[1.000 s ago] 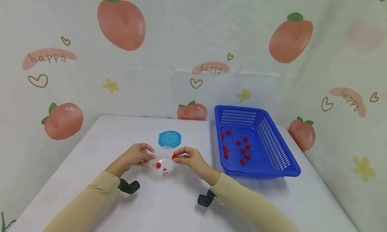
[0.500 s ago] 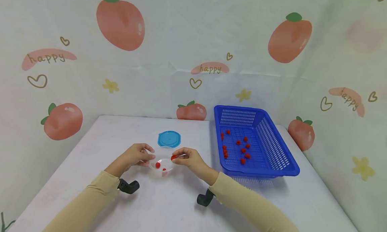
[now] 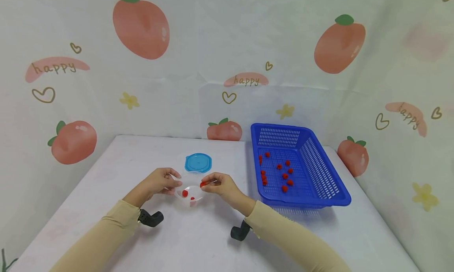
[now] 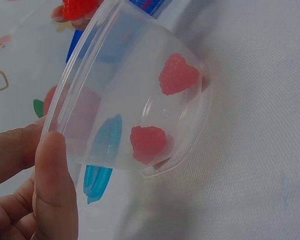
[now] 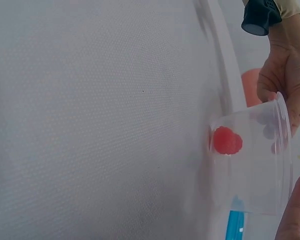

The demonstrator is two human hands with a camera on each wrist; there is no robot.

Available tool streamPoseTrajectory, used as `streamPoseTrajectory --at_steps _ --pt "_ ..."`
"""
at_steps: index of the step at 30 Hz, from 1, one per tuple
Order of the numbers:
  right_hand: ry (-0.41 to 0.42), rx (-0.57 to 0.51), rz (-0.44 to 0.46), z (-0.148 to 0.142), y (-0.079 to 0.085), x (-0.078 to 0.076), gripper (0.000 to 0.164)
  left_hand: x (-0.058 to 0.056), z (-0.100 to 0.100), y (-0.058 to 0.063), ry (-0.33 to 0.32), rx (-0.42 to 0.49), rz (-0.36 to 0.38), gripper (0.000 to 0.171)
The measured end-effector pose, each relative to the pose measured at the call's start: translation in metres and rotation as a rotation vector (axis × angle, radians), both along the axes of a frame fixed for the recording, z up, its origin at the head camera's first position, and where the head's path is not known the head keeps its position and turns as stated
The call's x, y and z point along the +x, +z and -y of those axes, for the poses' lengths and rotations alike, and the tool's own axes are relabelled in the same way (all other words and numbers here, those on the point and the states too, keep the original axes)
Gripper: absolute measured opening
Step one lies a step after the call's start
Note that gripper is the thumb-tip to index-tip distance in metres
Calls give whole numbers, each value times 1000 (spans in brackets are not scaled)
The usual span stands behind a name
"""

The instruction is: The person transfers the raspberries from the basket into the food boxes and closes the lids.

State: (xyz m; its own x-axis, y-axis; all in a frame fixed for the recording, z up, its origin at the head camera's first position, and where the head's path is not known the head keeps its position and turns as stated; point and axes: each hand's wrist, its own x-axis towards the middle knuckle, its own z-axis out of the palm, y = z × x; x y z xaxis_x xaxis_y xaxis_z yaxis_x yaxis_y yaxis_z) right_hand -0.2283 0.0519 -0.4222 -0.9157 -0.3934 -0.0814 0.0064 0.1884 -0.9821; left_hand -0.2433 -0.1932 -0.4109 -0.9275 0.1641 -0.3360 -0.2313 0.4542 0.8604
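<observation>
Now the left hand [image 3: 159, 181] pinches a clear tub [image 4: 132, 65] while the right hand [image 3: 223, 186] holds a red raspberry [image 3: 203, 184] near the rim.

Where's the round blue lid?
In the head view, the blue lid lies on the white table, just beyond the clear bowl and left of the big blue basket.

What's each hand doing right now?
Left hand: holding the clear, round plastic tub.
Right hand: closed on one small, bumpy red raspberry.
</observation>
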Motion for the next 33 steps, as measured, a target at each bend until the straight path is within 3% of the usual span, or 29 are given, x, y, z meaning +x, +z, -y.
streamPoseTrajectory --at_steps 15,33 --pt "8 -32 1 1 -1 -1 35 0 0 0 4 -10 4 39" --pt "11 -27 9 1 -2 -2 33 -1 1 -3 9 -8 1 39"
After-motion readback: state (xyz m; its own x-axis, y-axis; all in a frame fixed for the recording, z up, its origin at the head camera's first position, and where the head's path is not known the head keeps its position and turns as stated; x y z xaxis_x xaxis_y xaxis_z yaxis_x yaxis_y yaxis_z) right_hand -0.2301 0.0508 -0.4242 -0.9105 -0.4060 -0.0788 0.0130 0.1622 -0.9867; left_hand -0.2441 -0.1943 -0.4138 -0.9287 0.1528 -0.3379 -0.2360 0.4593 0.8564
